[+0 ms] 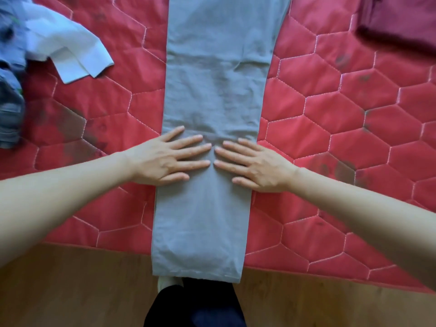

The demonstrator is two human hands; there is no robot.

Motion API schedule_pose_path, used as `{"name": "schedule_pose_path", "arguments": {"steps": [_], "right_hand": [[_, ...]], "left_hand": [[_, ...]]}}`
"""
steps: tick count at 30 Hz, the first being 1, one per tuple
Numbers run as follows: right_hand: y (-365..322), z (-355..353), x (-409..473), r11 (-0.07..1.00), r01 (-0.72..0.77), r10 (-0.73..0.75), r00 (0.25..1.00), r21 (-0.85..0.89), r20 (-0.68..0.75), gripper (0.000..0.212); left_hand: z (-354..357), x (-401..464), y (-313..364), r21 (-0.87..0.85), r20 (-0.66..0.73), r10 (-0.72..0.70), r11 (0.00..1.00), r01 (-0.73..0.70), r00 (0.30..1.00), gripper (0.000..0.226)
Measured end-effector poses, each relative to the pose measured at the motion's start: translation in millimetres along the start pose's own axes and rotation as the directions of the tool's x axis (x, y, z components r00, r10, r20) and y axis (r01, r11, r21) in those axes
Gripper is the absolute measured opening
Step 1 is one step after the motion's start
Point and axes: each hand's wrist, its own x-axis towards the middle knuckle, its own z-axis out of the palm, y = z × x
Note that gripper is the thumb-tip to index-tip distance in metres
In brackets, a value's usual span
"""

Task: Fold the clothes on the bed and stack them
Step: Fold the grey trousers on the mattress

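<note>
A heap of unfolded clothes (35, 43) is seen at far left on the bed (330, 128). The left hand (162, 159) and right hand (257, 166) are pressed flat, fingers straight, gripping nothing, on grey trousers (212, 79) laid lengthwise at centre, hem overhanging the edge. Soft, light cloth is judged; the hem is best taken. A dark red folded garment (398, 22) lies far right. No containers are seen.
</note>
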Motion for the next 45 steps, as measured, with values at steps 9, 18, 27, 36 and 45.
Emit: {"name": "schedule_pose_path", "arguments": {"steps": [9,18,27,36,45], "right_hand": [[120,-38,53,0.730,-0.684,0.683,0.729,0.000,-0.049,0.057],[101,-44,152,0.930,-0.366,0.367,0.930,-0.019,0.021,0.052],[264,-64,119,0.794,-0.605,0.608,0.793,-0.062,0.040,0.060],[244,-80,126,0.740,-0.672,0.667,0.726,0.037,-0.167,0.054],[270,-64,129,0.940,-0.327,0.328,0.945,-0.101,-0.001,0.055]], "left_hand": [[-24,61,-97,-0.019,-0.027,-0.495,0.869,0.495,0.868,0.067],[8,55,-33,-0.059,-0.180,-0.284,0.959,0.277,0.942,0.059],[-21,88,-171,0.051,-0.187,-0.201,0.975,0.214,0.961,0.060],[-57,117,-256,0.158,-0.147,-0.095,0.980,0.118,0.985,0.061],[-62,132,-318,0.174,-0.093,0.047,0.984,-0.030,0.995,0.059]]}}
